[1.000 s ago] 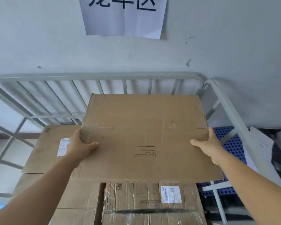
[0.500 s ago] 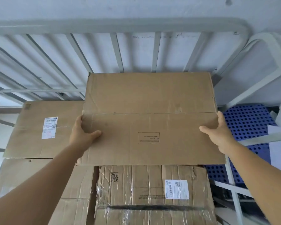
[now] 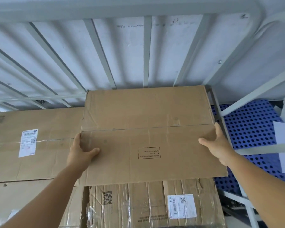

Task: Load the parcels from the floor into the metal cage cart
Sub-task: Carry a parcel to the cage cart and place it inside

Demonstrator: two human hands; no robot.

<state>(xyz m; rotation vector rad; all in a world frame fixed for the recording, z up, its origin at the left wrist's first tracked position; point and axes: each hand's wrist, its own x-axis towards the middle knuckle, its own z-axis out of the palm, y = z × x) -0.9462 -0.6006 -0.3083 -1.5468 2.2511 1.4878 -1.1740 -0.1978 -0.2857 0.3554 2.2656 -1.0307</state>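
Brown corrugated cardboard makes up the wide, flat parcel (image 3: 148,137), held by its short ends, the left hand (image 3: 80,153) and right hand (image 3: 218,145) each gripping an edge with the thumb on top. Its long axis runs left to right, a taped seam running lengthwise, a small printed rectangle on the near half. It sits atop a film-wrapped cardboard box (image 3: 155,206), beside a labelled brown box (image 3: 36,145), its far edge near the grey metal cage cart's bars (image 3: 147,51).

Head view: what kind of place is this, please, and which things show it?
Probably a parcel depot or warehouse loading area. A grey metal cage cart holds stacked cardboard parcels, one bearing a shipping label with barcodes, another wrapped in clear tape; a blue perforated plastic pallet lies beside it.
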